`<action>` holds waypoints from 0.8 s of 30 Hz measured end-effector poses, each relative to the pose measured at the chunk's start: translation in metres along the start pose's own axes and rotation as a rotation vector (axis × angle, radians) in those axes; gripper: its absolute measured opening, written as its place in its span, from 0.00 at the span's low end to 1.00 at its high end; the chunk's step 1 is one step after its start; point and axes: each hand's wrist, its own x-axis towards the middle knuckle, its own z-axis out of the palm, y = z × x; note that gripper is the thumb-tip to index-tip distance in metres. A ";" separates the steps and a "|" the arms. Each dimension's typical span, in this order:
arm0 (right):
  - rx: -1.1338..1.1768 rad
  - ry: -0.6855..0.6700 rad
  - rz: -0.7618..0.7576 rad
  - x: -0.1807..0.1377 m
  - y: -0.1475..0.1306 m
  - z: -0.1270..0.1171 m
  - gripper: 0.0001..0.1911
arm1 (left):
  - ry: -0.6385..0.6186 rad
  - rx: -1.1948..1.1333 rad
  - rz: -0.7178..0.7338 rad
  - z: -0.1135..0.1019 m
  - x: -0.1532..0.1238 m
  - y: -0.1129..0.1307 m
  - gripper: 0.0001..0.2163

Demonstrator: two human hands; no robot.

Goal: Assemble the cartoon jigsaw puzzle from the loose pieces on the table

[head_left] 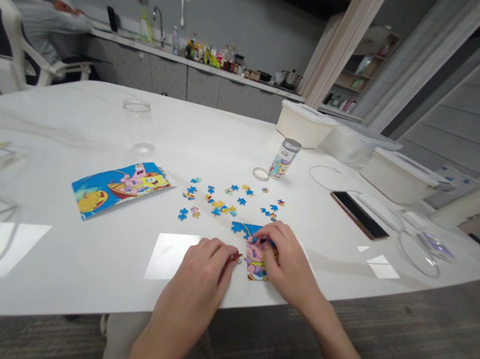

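Note:
A partly joined jigsaw puzzle [253, 268] with a blue top strip and a pink cartoon figure lies near the table's front edge. My right hand [285, 262] rests over its right side, fingers curled down onto it and hiding part of the picture. Just left of the puzzle, my left hand [199, 274] pinches a reddish-brown puzzle piece [236, 257] between thumb and forefinger. Loose puzzle pieces [218, 206], mostly blue and yellow, are scattered beyond both hands. To the left lies a creased picture sheet [124, 187] showing pink and yellow cartoon figures in a boat.
A printed can [285, 159] stands behind the pieces beside a round lid [261, 174]. Clear rings lie farther left. Lidded boxes [401, 176], a phone [359, 215] and white cables occupy the right side; another cable [8, 200] crosses the left. A person [45, 18] sits at the back left.

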 end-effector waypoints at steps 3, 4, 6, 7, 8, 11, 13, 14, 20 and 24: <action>-0.022 0.085 0.049 0.001 0.003 0.001 0.12 | 0.059 -0.006 0.003 0.002 -0.001 -0.002 0.05; -0.030 0.105 0.066 0.001 0.004 0.001 0.12 | 0.070 -0.001 0.003 0.003 -0.001 -0.003 0.05; -0.045 0.123 0.092 0.001 0.005 0.002 0.12 | 0.074 0.011 0.012 0.003 -0.001 -0.004 0.06; -0.051 0.125 0.097 0.001 0.005 0.003 0.12 | 0.066 0.015 0.016 0.003 -0.001 -0.004 0.07; -0.057 0.125 0.099 0.000 0.005 0.003 0.11 | 0.059 0.017 0.021 0.002 -0.001 -0.004 0.07; -0.063 0.131 0.102 0.000 0.004 0.003 0.11 | 0.042 0.014 0.027 0.000 -0.001 -0.002 0.09; -0.065 0.136 0.108 -0.001 0.004 0.003 0.11 | 0.025 0.002 0.028 -0.002 -0.001 0.000 0.11; -0.067 0.134 0.108 -0.001 0.004 0.003 0.11 | 0.016 -0.008 0.027 -0.002 -0.002 0.002 0.12; -0.071 0.129 0.083 -0.002 0.007 0.004 0.10 | 0.096 -0.100 -0.020 -0.013 -0.004 0.003 0.13; -0.065 0.102 0.083 -0.002 0.011 0.005 0.10 | 0.153 0.019 -0.142 -0.034 -0.007 -0.015 0.10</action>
